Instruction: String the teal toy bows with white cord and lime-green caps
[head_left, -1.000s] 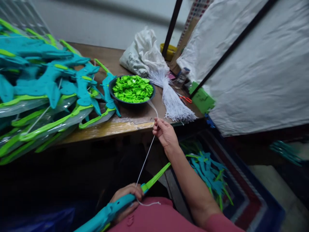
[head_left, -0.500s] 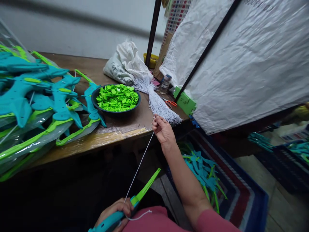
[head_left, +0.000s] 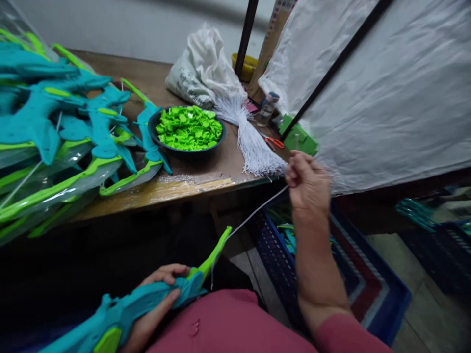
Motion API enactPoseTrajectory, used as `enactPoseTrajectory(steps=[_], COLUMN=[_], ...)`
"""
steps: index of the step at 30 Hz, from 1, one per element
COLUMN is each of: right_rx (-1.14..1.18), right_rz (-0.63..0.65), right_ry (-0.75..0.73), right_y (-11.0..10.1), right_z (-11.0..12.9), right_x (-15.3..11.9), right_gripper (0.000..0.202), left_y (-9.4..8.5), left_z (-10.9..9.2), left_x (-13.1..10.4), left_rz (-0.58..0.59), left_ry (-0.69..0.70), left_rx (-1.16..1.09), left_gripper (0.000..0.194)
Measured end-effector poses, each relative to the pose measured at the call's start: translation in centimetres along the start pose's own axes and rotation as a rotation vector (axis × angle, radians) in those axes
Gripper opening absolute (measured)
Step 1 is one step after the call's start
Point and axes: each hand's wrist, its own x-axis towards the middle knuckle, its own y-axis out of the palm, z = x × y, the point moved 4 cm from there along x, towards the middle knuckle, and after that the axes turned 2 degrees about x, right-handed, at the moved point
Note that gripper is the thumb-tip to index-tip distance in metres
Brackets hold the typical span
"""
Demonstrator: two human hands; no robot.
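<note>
A teal and green toy bow (head_left: 147, 299) lies across my lap, its green limb pointing up and to the right. My left hand (head_left: 162, 299) is wrapped around its teal body. Out to the right, my right hand (head_left: 307, 179) is raised with its fingers pinched on a white string (head_left: 257, 208). The string runs from those fingers down to the tip of the green limb. Behind the right hand, a bundle of white strings (head_left: 253, 142) lies at the table's edge.
A dark bowl (head_left: 187, 153) of bright green plastic pieces stands on the table (head_left: 198, 184). Several teal and green bows (head_left: 73, 127) are heaped at left. A white sack (head_left: 206, 63), orange-handled scissors (head_left: 274, 142) and a green block (head_left: 300, 137) sit farther back. A blue crate (head_left: 368, 279) is below right.
My right hand has moved right, drawing the string out past the limb's tip. The bow in my left hand has shifted and turned, showing more of its body. The view has tilted slightly.
</note>
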Motion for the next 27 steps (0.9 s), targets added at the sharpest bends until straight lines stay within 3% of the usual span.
enactPoseTrajectory(steps=[3,5,10,13,17,27], right_rx=[-0.362,-0.574,-0.747,-0.77,-0.832,-0.96], right_rz=[-0.122,-0.07,0.376,0.439,0.446,0.496], right_ry=[-0.368,-0.42,-0.129,-0.105,-0.161,-0.31], right_y=[-2.2,-2.3,0.5,1.7,2.4,3.7], right_z=[2.5,1.7,-7.2,-12.0,-14.8,-15.8], right_x=[-2.4,-4.8,-11.5,-13.9,-14.2,-13.5], right_gripper=[0.011,0.006,0.014,0.017,0.018,0.018], left_y=[-2.2,-3.4,-4.1,-4.1,-4.3,-4.2], left_z=[-0.3,-0.8,-0.9,-0.8,-1.0,-1.3], left_x=[-0.1,-0.4,-0.6,-0.5,-0.6,-0.7], left_rz=[-0.12,-0.226,-0.319,-0.32,-0.29,-0.24], left_ry=[-0.029,-0.029,-0.072,-0.081,-0.042,-0.004], left_rx=[-0.084,-0.128,-0.192,-0.198,-0.165,-0.095], left_gripper=[0.032,0.031,0.032,0.031,0.029,0.022])
